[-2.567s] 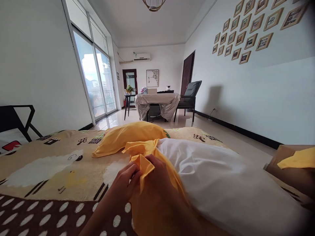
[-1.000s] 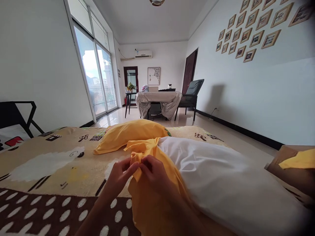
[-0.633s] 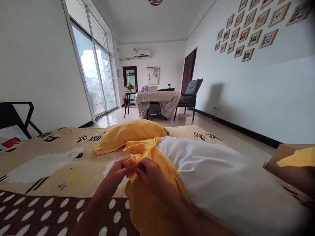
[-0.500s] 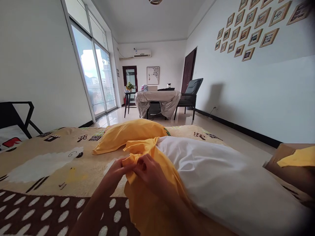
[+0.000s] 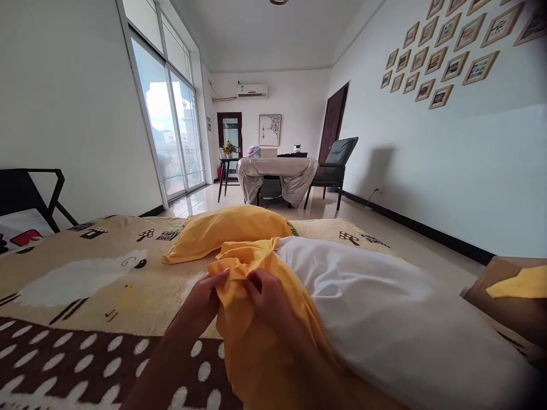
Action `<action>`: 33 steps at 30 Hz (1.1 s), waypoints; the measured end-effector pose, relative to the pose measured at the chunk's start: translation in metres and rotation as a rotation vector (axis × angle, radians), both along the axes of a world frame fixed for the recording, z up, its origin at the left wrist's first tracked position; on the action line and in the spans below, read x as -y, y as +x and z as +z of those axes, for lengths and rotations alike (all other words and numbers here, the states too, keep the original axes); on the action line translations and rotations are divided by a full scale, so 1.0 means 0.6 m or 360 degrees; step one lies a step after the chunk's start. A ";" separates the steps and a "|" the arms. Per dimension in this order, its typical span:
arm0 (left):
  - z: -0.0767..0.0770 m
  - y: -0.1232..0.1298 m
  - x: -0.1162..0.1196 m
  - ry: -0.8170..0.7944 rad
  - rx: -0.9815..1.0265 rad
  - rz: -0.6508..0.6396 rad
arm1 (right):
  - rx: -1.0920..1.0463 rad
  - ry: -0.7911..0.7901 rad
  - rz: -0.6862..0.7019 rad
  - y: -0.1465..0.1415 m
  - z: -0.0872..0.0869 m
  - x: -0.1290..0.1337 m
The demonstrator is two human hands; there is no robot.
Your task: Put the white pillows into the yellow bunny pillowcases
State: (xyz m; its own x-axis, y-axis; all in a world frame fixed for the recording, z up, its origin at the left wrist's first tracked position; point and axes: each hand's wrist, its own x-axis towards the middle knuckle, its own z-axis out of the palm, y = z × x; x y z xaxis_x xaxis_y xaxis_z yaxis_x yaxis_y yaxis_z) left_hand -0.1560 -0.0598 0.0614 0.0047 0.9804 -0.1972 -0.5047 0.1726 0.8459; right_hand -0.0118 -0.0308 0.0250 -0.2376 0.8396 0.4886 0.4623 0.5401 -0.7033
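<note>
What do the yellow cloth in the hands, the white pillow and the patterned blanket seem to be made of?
Yellow cloth: matte, perhaps thin cotton; it gathers in soft folds.
White pillow: perhaps synthetic fabric, faintly shiny; its wrinkles catch light.
Patterned blanket: likely matte fleece; the motif edges look fuzzy.

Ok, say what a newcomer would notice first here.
Probably the yellow cloth, center foreground, held by the left hand and right hand, with a big white pillow to its right. Beyond it, a yellow pillow lies on the sheep-patterned blanket. Picture frames cluster high on the right wall.
</note>
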 end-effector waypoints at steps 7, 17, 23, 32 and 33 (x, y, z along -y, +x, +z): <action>0.014 -0.019 0.008 0.0155 -0.0020 0.0223 | 0.0227 0.0171 -0.0234 0.011 0.000 -0.008; 0.027 -0.126 -0.031 0.0050 0.0137 0.0627 | 0.0759 0.0022 -0.0916 0.085 0.063 0.021; 0.006 -0.151 -0.051 -0.0001 0.0394 0.0512 | 0.0732 -0.0664 -0.0181 0.107 0.049 0.031; -0.025 -0.183 -0.069 -0.0047 0.0646 0.0474 | -0.1075 -0.0863 0.0379 0.170 0.052 0.040; -0.029 -0.187 -0.072 -0.0069 0.0661 0.0483 | -0.1025 -0.0885 0.0412 0.174 0.050 0.043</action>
